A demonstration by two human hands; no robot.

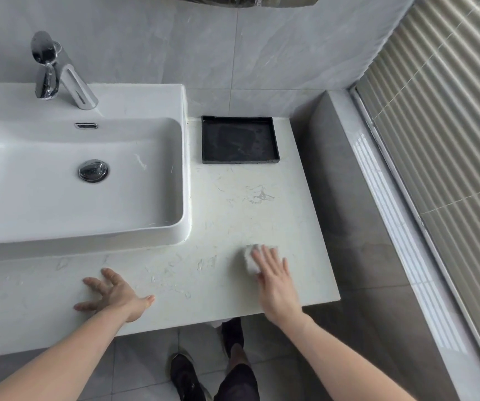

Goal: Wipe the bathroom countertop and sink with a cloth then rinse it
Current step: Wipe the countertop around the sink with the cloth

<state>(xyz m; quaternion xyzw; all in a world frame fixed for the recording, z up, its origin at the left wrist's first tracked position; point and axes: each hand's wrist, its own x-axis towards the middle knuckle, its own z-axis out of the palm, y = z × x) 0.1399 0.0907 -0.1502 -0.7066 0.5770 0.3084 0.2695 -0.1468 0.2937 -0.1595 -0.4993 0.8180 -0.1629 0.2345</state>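
A small white cloth [249,258] lies on the pale marble countertop [233,215] near its front right corner. My right hand [273,277] presses flat on the cloth, fingers stretched out over it. My left hand [114,293] rests on the countertop near the front edge, fingers spread, holding nothing. The white rectangular sink [68,235] sits on the counter at the left, with a chrome drain plug [93,170] in its basin and a chrome faucet [56,70] behind it.
A black square tray [275,146] lies at the back of the counter by the tiled wall. A grey ledge [349,198] and window blinds [450,125] run along the right. My feet in dark shoes [186,377] stand on the tiled floor below.
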